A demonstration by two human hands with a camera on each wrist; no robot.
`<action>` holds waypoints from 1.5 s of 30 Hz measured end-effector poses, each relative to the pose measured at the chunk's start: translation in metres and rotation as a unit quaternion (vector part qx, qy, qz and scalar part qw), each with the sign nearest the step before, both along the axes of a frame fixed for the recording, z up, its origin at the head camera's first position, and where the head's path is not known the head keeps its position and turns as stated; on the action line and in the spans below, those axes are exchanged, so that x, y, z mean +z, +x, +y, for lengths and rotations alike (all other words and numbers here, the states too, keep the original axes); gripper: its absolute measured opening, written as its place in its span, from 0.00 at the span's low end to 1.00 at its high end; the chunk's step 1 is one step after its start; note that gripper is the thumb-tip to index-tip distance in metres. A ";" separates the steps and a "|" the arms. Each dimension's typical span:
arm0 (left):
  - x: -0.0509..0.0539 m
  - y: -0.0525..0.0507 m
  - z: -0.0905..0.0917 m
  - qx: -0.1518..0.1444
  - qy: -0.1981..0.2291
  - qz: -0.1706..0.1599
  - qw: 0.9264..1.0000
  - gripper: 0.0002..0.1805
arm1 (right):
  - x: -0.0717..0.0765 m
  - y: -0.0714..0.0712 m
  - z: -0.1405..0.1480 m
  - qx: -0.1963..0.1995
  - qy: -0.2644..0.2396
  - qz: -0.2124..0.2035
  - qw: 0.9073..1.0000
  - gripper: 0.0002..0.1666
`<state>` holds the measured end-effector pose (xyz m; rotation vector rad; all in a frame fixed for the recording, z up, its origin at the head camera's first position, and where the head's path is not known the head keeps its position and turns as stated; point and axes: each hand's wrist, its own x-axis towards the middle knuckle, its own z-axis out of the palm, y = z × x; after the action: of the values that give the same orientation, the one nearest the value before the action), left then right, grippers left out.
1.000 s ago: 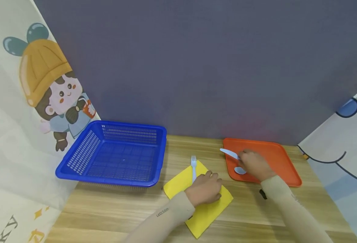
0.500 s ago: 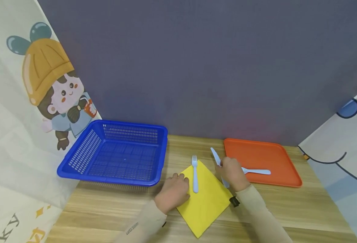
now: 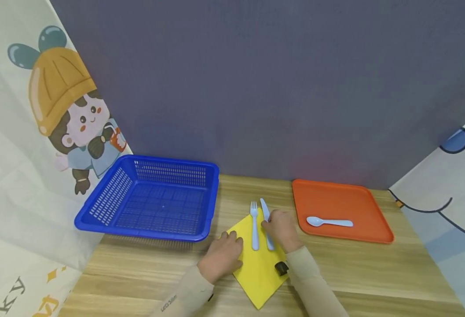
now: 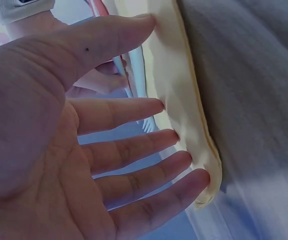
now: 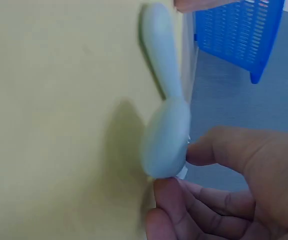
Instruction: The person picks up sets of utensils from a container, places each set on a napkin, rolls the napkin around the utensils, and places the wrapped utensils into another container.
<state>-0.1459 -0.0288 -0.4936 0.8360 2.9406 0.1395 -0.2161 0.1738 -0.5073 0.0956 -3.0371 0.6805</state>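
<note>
1. The pale blue table knife [image 3: 265, 210] is at the yellow napkin [image 3: 258, 279], right of the fork; its blade tip points away from the person, towards the dark backdrop [image 3: 256, 88], with its long axis running front to back and leaning slightly left at the far end. Whether its whole length touches the napkin, I cannot tell.
2. The right hand [image 3: 281, 229] pinches the knife between thumb and fingers.
3. The fork [image 3: 254, 229] lies nearly parallel beside it, tines pointing away, past the napkin's edge.
4. The left hand's [image 3: 221, 255] grip is spread, fingertips touching the napkin's left edge.
5. The napkin is turned like a diamond on the wooden desk [image 3: 375, 281], one corner towards the person.
6. To the right, the spoon [image 3: 329, 222] lies crosswise on the orange tray [image 3: 343, 200], bowl left, handle right.
7. To the left stands the blue perforated basket [image 3: 137, 233], well apart from the tray.
</note>
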 end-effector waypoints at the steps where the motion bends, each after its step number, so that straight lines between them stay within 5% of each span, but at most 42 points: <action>1: -0.001 0.000 0.000 -0.001 0.000 0.002 1.000 0.21 | -0.001 0.000 -0.002 -0.006 -0.004 -0.006 1.000 0.17; 15: -0.006 0.001 -0.002 -0.002 0.003 0.003 1.000 0.22 | -0.006 0.003 -0.015 -0.043 -0.018 -0.029 0.998 0.20; 45: -0.004 0.005 -0.004 0.006 -0.002 -0.004 1.000 0.28 | -0.010 0.002 -0.014 -0.019 -0.004 -0.002 1.000 0.16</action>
<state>-0.1404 -0.0324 -0.4974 0.8157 2.9382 0.1379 -0.2141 0.1597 -0.5170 0.0357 -3.0304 0.6920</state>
